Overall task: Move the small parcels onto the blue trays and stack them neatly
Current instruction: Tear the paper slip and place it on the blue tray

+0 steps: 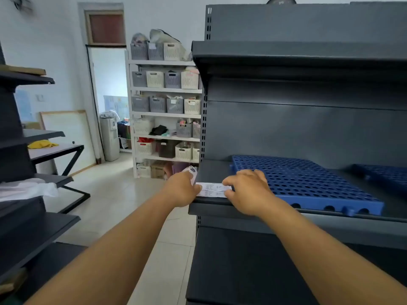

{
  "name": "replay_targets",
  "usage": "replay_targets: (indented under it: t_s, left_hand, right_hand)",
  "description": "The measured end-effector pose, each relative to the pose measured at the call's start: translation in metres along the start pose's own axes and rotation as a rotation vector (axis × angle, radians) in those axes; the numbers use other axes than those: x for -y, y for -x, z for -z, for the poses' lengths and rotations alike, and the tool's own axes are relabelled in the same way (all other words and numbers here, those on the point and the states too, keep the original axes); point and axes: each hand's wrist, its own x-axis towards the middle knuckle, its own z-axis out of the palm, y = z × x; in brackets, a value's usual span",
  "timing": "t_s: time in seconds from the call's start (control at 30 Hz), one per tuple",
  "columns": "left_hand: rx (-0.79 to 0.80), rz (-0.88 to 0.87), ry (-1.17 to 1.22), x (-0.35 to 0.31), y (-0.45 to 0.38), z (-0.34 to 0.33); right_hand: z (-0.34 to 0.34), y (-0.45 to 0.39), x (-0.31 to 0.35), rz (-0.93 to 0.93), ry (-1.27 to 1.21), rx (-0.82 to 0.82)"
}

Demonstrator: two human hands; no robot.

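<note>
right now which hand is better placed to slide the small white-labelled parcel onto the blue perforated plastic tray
Right, probably. The right hand already rests across the near left corner of the blue perforated plastic tray, holding the small white-labelled parcel; the left hand holds its far end, off the shelf edge.

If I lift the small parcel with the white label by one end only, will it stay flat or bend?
The small parcel looks thin and flat, so it probably bends or sags. It seems light; both the left hand and right hand hold it at the shelf edge. Its label looks smooth, so perhaps slippery on the blue tray.
</note>
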Motion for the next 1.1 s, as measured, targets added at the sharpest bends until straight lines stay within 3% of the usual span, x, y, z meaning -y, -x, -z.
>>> replay_targets:
  t_s: [0.27,0.67,0.77,0.97,1.1]
  left_hand:
    - [0.041,0.102,-0.009,-0.007,-0.022,-0.012]
    - [-0.087,0.318,0.223,-0.016,-0.031,-0.008]
    - [-0.102,0.287,0.325,-0.015,-0.031,-0.003]
    - [-0.094,0.247,0.788,-0.021,-0.025,0.02]
    - [-0.04,0.204,0.857,-0.033,-0.022,0.027]
  right_hand:
    - [-0.014,-0.019,0.002,0.085,0.146,0.101]
    - [-0.014,-0.021,0.001,0.085,0.027,0.101]
    - [-0.012,-0.021,0.003,0.039,-0.065,0.0]
    - [0.002,-0.027,0.005,-0.216,-0.447,-0.222]
    - [0.016,-0.032,0.0,-0.327,-0.625,-0.262]
